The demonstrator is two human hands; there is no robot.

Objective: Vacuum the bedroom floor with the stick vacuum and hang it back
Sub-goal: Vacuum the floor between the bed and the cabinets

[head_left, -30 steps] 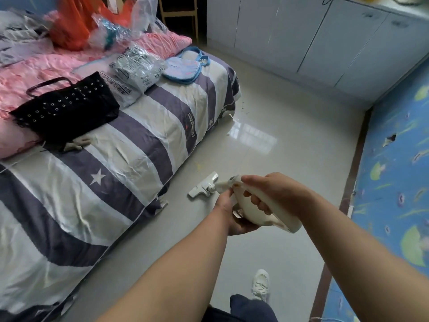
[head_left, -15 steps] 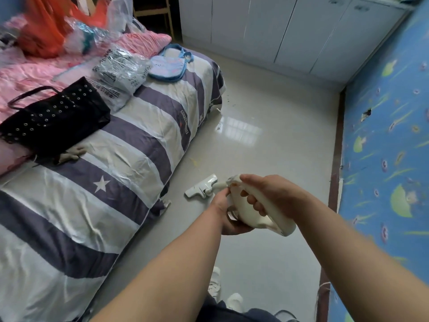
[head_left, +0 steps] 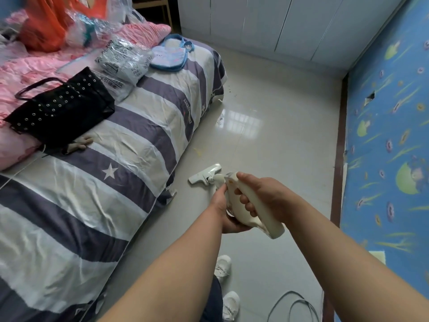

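My R grip wraps stick vacuum handle, L grip cups its body; floor head on floor at 12 o'clock, beside bed. I'd hold head flat, slow strokes along bed edge.

The tube of the vacuum is hidden behind the right hand. Fingertips of the left hand are covered by the vacuum. A cable is cut off by the bottom edge. Specks on the floor are too small to be identified.
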